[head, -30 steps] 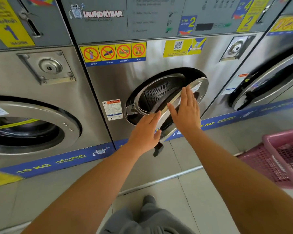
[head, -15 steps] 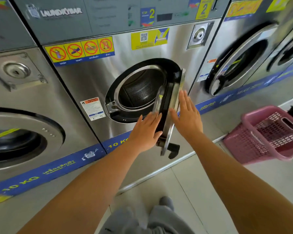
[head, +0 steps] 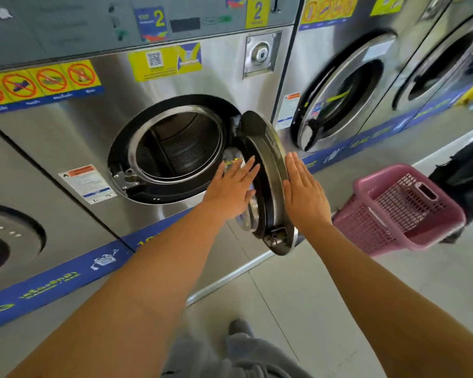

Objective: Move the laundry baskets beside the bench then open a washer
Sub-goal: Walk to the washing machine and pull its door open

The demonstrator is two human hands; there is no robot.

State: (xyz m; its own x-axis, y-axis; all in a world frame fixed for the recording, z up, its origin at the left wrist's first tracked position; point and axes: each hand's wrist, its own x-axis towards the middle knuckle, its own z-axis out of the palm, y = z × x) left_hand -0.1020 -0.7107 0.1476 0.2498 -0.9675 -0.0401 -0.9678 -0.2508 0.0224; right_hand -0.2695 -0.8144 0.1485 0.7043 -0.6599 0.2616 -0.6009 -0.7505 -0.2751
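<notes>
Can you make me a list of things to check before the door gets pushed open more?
1. Washer door off its latch: ok, swung out edge-on.
2. Drum empty: ok as far as visible.
3. Left hand flat on the door's inner side: ok.
4. Right hand flat on the outer side: ok.
5. Pink basket out of the door's swing: cannot tell.

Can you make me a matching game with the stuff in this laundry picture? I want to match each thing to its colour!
Things:
1. laundry basket
2. washer door
3. floor stripe
4. QR sticker

Colours:
A. yellow
B. pink
C. blue
D. silver and black

Pairs: 1-B, 2-D, 3-C, 4-A
</notes>
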